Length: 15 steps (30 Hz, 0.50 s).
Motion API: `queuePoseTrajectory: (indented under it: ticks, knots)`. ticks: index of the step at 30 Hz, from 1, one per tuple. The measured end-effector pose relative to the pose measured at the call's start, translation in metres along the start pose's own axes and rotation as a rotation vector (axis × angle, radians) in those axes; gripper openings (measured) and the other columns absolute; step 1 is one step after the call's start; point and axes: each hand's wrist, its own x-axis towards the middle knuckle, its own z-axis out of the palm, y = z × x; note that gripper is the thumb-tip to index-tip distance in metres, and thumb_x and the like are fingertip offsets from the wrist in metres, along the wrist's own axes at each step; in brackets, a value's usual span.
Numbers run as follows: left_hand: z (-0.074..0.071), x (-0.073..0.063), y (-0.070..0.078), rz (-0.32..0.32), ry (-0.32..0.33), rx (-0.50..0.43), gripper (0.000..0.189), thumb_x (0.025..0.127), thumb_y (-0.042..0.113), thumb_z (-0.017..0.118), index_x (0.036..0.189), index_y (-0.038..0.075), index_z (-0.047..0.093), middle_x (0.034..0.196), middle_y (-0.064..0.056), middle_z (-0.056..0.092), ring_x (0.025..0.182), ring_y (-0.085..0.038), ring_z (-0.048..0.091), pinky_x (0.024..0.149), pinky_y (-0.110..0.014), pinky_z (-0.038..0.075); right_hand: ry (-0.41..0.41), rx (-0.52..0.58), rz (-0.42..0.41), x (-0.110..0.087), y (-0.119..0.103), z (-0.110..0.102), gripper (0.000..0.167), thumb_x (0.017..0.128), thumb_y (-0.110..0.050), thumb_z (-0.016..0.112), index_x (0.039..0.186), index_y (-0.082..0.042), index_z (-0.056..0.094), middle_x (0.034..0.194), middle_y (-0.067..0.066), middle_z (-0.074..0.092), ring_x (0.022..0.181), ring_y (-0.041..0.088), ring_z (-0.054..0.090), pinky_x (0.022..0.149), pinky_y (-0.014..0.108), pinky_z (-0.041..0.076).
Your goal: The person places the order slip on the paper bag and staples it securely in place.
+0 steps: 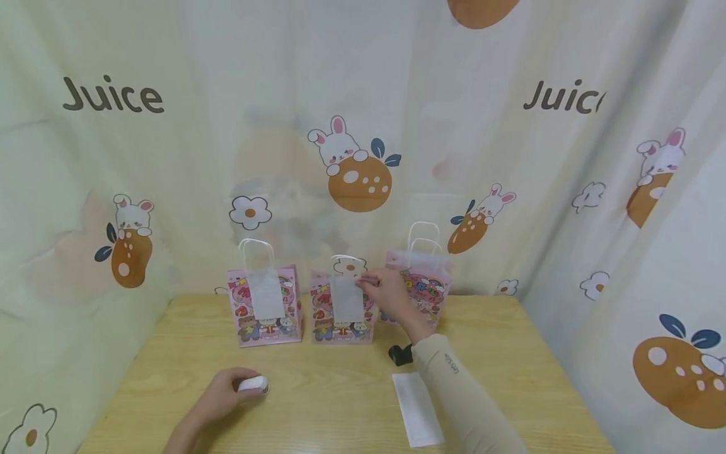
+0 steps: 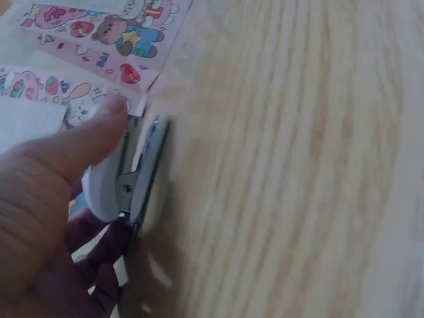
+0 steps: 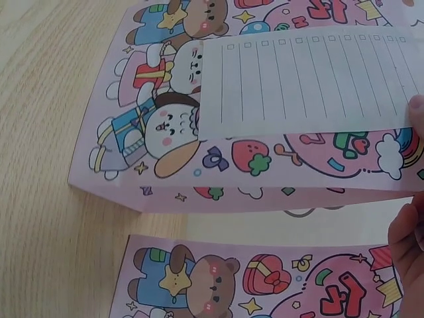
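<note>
My left hand [image 1: 218,396] holds a white stapler [image 1: 253,383] above the front left of the table. In the left wrist view the thumb lies along one side of the stapler [image 2: 103,189], and its arms stand apart. My right hand [image 1: 392,295] pinches the upper right edge of a white lined paper slip [image 1: 347,301], which lies against the front of the middle pink gift bag [image 1: 323,332]. Ruled lines and small checkboxes on the slip [image 3: 291,86] show in the right wrist view; only some fingertips [image 3: 403,232] appear there, at the right edge.
A left gift bag [image 1: 238,315] bears another white slip [image 1: 266,295]. The right gift bag [image 1: 433,309] stands partly behind my right hand. A black object [image 1: 400,355], its kind unclear, and a loose paper slip [image 1: 416,410] lie on the wooden table [image 1: 323,416]. A printed curtain [image 1: 272,82] hangs behind.
</note>
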Motion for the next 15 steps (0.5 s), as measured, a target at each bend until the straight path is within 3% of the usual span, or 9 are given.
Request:
queuePoseTrajectory:
  ticks: [5, 9, 15]
  knots:
    - [0.001, 0.001, 0.006, 0.012, -0.012, -0.002, 0.031, 0.079, 0.025, 0.081, 0.1, 0.004, 0.07, 0.101, -0.006, 0.067, 0.089, -0.019, 0.059, 0.075, -0.028, 0.049, -0.017, 0.006, 0.039, -0.003, -0.001, -0.004, 0.015, 0.087, -0.02, 0.075, 0.097, -0.01, 0.076, 0.089, 0.002, 0.072, 0.065, 0.007, 0.062, 0.06, 0.027, 0.052]
    - [0.001, -0.001, 0.014, -0.005, -0.03, -0.068, 0.03, 0.083, 0.021, 0.078, 0.103, 0.003, 0.064, 0.097, -0.006, 0.064, 0.086, -0.021, 0.057, 0.072, -0.028, 0.049, -0.043, -0.005, 0.068, -0.004, -0.005, -0.006, 0.02, 0.088, -0.023, 0.074, 0.102, -0.008, 0.076, 0.095, 0.004, 0.072, 0.071, 0.006, 0.065, 0.066, 0.027, 0.054]
    - [-0.005, 0.002, 0.034, 0.049, -0.044, -0.067, 0.031, 0.095, 0.021, 0.064, 0.113, 0.0, 0.05, 0.098, -0.008, 0.057, 0.083, -0.019, 0.053, 0.068, -0.028, 0.047, -0.051, 0.023, 0.069, -0.003, -0.008, -0.007, 0.02, 0.088, -0.023, 0.074, 0.101, -0.007, 0.075, 0.093, 0.004, 0.072, 0.07, 0.007, 0.066, 0.065, 0.028, 0.054]
